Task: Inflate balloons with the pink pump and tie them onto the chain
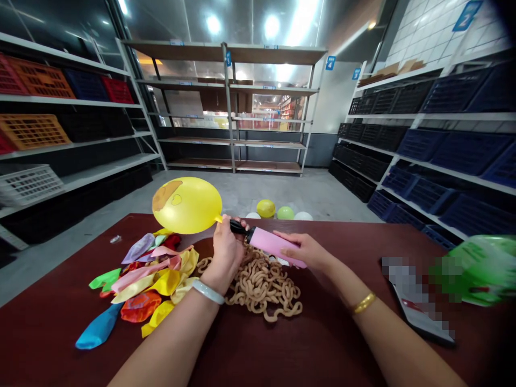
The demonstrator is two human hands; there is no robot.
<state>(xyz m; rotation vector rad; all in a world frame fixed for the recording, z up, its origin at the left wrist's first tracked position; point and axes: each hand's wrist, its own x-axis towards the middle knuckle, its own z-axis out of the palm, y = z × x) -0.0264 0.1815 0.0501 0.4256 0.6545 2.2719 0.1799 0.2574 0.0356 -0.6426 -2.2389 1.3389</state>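
A yellow balloon (189, 205), swollen and printed with a brownish figure, points left over the table. Its neck sits on the black nozzle end of a pink hand pump (268, 242). My left hand (228, 239), with a pale bangle at the wrist, is closed around the balloon's neck and the nozzle. Wrapped over the pink barrel is my right hand (300, 248), a gold bracelet on its wrist. Below the pump lies a heap of tan, curly rope-like pieces (264, 285). Flat balloons (149, 285) of several colours are spread left of my left forearm.
The dark red-brown table (334, 333) carries a phone-like slab (419, 301), partly pixelated, and a green plastic bag (484, 269) at right. Inflated balloons (266, 208) show beyond the far edge. Shelves with crates (439, 145) stand on both sides, and a rack (231, 107) at the back.
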